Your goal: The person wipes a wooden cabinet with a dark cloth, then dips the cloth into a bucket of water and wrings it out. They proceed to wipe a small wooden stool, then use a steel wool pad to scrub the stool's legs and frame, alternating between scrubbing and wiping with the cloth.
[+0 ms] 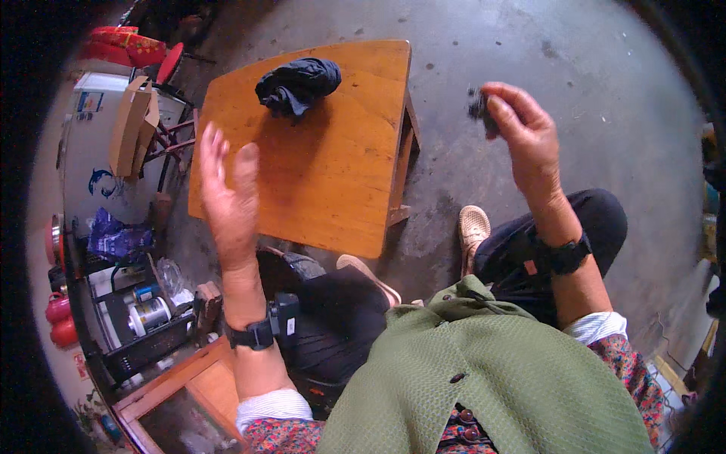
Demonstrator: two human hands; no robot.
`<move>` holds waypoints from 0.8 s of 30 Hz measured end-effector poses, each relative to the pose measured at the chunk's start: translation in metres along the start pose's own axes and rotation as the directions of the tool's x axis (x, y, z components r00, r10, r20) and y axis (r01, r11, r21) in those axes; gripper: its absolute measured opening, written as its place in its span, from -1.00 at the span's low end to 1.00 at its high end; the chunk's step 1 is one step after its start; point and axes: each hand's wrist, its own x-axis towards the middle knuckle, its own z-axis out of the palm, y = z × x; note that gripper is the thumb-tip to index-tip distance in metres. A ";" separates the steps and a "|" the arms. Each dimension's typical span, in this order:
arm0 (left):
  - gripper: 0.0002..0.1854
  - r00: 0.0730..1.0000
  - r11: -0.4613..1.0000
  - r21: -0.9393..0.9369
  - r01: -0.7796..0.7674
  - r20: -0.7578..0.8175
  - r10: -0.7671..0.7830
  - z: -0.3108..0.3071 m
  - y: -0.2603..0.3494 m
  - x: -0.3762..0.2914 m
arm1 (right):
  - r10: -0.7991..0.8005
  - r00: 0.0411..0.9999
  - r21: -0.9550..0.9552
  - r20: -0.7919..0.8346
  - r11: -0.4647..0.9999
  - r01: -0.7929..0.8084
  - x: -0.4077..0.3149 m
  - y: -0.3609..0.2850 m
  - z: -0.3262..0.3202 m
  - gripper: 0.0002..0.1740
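My left hand [228, 198] is raised above the left edge of a wooden table [340, 181], fingers apart and nothing in it. My right hand [524, 136] is up on the right, away from the table and over the floor. Between its thumb and fingers it pinches a small dark object [478, 109], blurred and partly hidden, so I cannot tell what it is. A rolled or bundled dark cloth [298, 85] rests on the far part of the tabletop, touched by neither hand. Both wrists wear black straps.
On the left stand a white cabinet-like appliance [91, 187], an open cardboard box [133, 127] and a black shelf [150, 340] with containers. A wooden frame [187, 391] is at lower left. Concrete floor [612, 142] stretches right of the table. My legs are below its near edge.
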 end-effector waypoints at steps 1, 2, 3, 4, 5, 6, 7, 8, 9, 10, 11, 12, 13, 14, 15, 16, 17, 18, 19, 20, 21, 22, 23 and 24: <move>-0.30 0.991 0.977 0.182 -0.116 0.091 0.100 0.004 0.009 0.003 | -0.100 0.995 0.019 0.020 0.995 0.100 0.002 -0.019 0.004 -0.75; -0.23 0.938 0.882 0.333 -0.333 0.211 0.275 0.015 0.013 0.012 | -0.161 0.982 -0.019 0.102 0.986 0.163 0.008 -0.033 0.008 -0.73; -0.17 0.907 0.805 0.425 -0.414 0.268 0.325 0.030 0.012 0.023 | -0.194 0.971 -0.079 0.143 0.975 0.207 0.012 -0.044 0.015 -0.70; -0.17 0.936 0.852 0.400 -0.337 0.243 0.256 0.045 0.011 0.025 | -0.261 0.941 -0.078 0.215 0.956 0.283 0.016 -0.052 0.024 -0.71; -0.32 0.934 0.803 0.484 -0.348 0.256 0.251 0.055 0.007 0.034 | -0.314 0.910 -0.090 0.270 0.933 0.349 0.019 -0.057 0.035 -0.71; -0.41 0.920 0.806 0.443 -0.392 0.196 0.340 0.056 0.002 0.042 | -0.363 0.873 -0.100 0.325 0.905 0.413 0.021 -0.060 0.045 -0.71; -0.50 0.940 0.836 0.430 -0.340 0.143 0.309 0.054 -0.004 0.049 | -0.307 0.878 -0.098 0.368 0.926 0.364 0.022 -0.061 0.056 -0.71; -0.58 0.943 0.884 0.337 -0.323 0.039 0.330 0.047 -0.010 0.055 | -0.247 0.879 -0.100 0.409 0.945 0.312 0.023 -0.061 0.068 -0.70; -0.66 0.979 0.949 0.260 -0.175 -0.052 0.195 0.040 -0.015 0.058 | -0.262 0.850 -0.034 0.457 0.950 0.311 0.024 -0.061 0.078 -0.70; -0.67 0.975 0.984 -0.088 0.157 -0.146 -0.168 0.027 -0.017 0.052 | -0.132 0.866 -0.165 0.483 0.957 0.238 0.025 -0.061 0.092 -0.66; -0.69 0.955 0.909 -0.343 0.235 -0.091 -0.281 0.005 -0.016 0.050 | -0.148 0.843 -0.167 0.517 0.949 0.269 0.027 -0.061 0.103 -0.63; -0.68 0.899 0.794 -0.496 0.353 -0.054 -0.434 -0.016 -0.012 0.048 | -0.056 0.818 -0.185 0.572 0.963 0.195 0.028 -0.060 0.113 -0.53; -0.67 0.868 0.664 -0.639 0.389 0.014 -0.496 -0.034 -0.007 0.044 | -0.186 0.817 -0.520 0.546 0.689 0.505 0.028 -0.061 0.125 -0.48; -0.66 0.880 0.605 -0.688 0.402 0.108 -0.463 -0.047 -0.001 0.037 | -0.306 0.802 -0.548 0.513 0.602 0.580 0.027 -0.062 0.126 -0.46; -0.65 0.887 0.541 -0.731 0.416 0.196 -0.419 -0.058 0.006 0.030 | -0.348 0.787 -0.599 0.509 0.514 0.614 0.024 -0.063 0.130 -0.44; -0.64 0.869 0.482 -0.754 0.446 0.236 -0.435 -0.065 0.014 0.023 | -0.401 0.775 -0.455 0.488 0.641 0.618 0.019 -0.064 0.130 -0.44; -0.62 0.888 0.428 -0.790 0.438 0.306 -0.344 -0.066 0.024 0.016 | -0.300 0.833 -0.406 0.465 0.764 0.502 0.014 -0.067 0.129 -0.43; -0.61 0.884 0.377 -0.810 0.449 0.340 -0.322 -0.060 0.033 0.009 | -0.217 0.827 -0.170 0.519 0.922 0.349 0.006 -0.069 0.124 -0.42; -0.59 0.865 0.334 -0.816 0.472 0.357 -0.351 -0.049 0.042 0.001 | -0.250 0.771 0.018 0.586 0.955 0.295 -0.003 -0.071 0.117 -0.42; -0.61 0.890 0.377 -0.812 0.446 0.356 -0.284 -0.036 0.053 -0.006 | -0.250 0.757 0.153 0.604 0.968 0.197 -0.013 -0.072 0.113 -0.43; -0.63 0.894 0.475 -0.758 0.447 0.367 -0.256 -0.026 0.064 -0.010 | -0.312 0.718 0.326 0.622 0.937 0.124 -0.023 -0.073 0.106 -0.43; -0.64 0.893 0.565 -0.696 0.443 0.396 -0.213 -0.015 0.075 -0.015 | -0.369 0.687 0.486 0.625 0.874 0.028 -0.030 -0.073 0.097 -0.44; -0.66 0.886 0.624 -0.657 0.423 0.446 -0.132 -0.005 0.082 -0.021 | -0.299 0.767 0.441 0.568 0.897 0.024 -0.035 -0.070 0.089 -0.45; -0.66 0.904 0.724 -0.608 0.326 0.424 -0.050 0.004 0.085 -0.028 | -0.260 0.820 0.422 0.510 0.906 0.025 -0.039 -0.065 0.077 -0.46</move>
